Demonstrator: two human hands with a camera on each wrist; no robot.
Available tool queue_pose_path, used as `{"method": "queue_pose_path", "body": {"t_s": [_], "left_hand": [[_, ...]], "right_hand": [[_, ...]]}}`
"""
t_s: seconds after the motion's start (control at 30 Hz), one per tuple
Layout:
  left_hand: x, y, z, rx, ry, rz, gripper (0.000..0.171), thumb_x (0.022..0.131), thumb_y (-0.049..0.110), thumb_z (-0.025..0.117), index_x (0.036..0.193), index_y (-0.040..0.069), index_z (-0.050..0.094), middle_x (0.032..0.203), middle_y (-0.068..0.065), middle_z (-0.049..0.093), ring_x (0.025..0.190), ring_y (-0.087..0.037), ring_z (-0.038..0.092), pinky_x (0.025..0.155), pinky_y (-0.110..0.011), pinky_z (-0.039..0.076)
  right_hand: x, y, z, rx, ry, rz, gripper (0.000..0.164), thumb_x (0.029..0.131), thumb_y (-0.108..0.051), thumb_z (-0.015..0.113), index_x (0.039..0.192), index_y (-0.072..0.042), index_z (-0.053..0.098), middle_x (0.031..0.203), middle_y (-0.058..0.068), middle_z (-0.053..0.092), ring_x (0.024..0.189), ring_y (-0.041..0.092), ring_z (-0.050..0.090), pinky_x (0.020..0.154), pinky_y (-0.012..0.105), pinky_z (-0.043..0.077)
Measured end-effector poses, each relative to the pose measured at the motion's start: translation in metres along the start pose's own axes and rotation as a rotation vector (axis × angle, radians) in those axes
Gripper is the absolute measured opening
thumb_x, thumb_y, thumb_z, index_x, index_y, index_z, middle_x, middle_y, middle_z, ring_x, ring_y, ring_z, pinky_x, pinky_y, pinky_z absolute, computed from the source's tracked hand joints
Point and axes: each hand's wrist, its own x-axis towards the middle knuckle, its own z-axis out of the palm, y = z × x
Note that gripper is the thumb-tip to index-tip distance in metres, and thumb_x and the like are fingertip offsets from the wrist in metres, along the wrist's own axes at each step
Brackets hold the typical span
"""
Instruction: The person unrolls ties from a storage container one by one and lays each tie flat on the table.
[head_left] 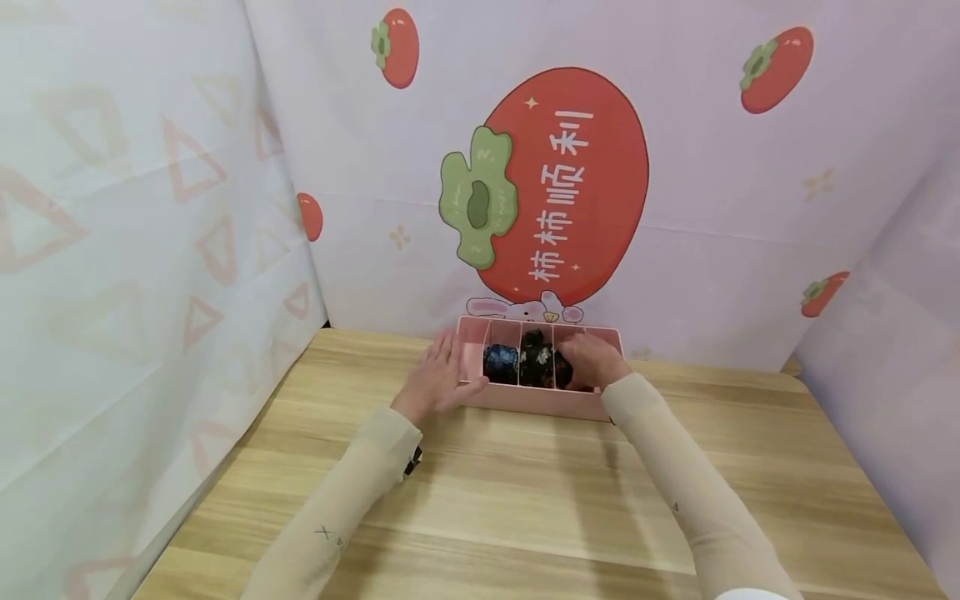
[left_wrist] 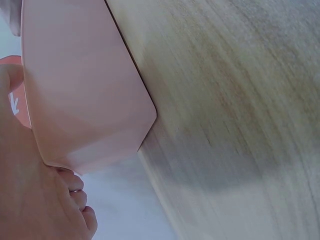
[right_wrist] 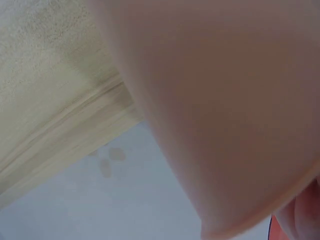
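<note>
A pink divided storage box point(head_left: 540, 400) stands on the table against the back wall. My left hand point(head_left: 435, 375) lies along its left end, fingers stretched out and thumb over the front rim. In the left wrist view the hand point(left_wrist: 40, 185) straddles the box's corner. A shiny dark blue bundle point(head_left: 501, 364) sits in one compartment, and a black patterned cloth bundle point(head_left: 536, 360) fills the one to its right. Farther right, my right hand point(head_left: 592, 360) reaches inside and grips another dark bundle point(head_left: 562, 372), mostly hidden by the fingers.
The wood-grain table point(head_left: 510, 492) spreads out in front of the box. A patterned cloth wall point(head_left: 375, 275) rises right behind it, with another white cloth wall point(head_left: 150, 292) along the left side. The box's leftmost compartment point(head_left: 472, 354) shows its bare pink inside.
</note>
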Motion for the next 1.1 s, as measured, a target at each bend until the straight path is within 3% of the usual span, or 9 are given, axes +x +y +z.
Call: {"method": "queue_pose_path", "body": {"t_s": [0.33,0.6,0.83,1.1], "left_hand": [[0.001,0.002,-0.001,0.010,0.053,0.008,0.102,0.104,0.062,0.048,0.168,-0.001,0.000,0.176,-0.026,0.009,0.165,-0.042,0.009,0.134,-0.052,0.015],[0.001,0.000,0.002,0.034,0.020,-0.001,0.104,0.103,0.068,0.043,0.168,0.000,-0.001,0.177,-0.023,0.005,0.166,-0.039,0.004,0.134,-0.050,0.012],[0.000,0.001,0.001,0.019,0.025,-0.015,0.102,0.104,0.065,0.045,0.168,0.000,-0.001,0.177,-0.024,0.004,0.166,-0.040,0.004,0.134,-0.051,0.012],[-0.002,0.003,-0.001,0.021,0.011,-0.004,0.102,0.104,0.065,0.044,0.168,0.000,-0.002,0.177,-0.024,0.004,0.166,-0.039,0.004,0.134,-0.052,0.013]], "right_hand": [[0.008,0.004,0.005,0.079,-0.034,0.046,0.048,0.075,-0.038,0.097,0.102,-0.006,0.071,0.090,0.006,0.074,0.082,0.020,0.070,0.083,0.040,0.063],[0.011,0.004,0.002,0.164,-0.093,0.082,0.048,0.075,-0.040,0.097,0.098,-0.006,0.071,0.076,0.003,0.069,0.065,0.014,0.066,0.075,0.036,0.064],[0.009,0.006,-0.007,0.204,-0.080,0.049,0.046,0.077,-0.037,0.096,0.101,-0.007,0.071,0.075,0.001,0.069,0.064,0.010,0.065,0.070,0.031,0.061],[0.006,0.007,-0.019,0.222,-0.120,0.082,0.038,0.079,-0.034,0.094,0.098,-0.008,0.073,0.076,0.000,0.069,0.068,0.012,0.065,0.071,0.031,0.061]]}}
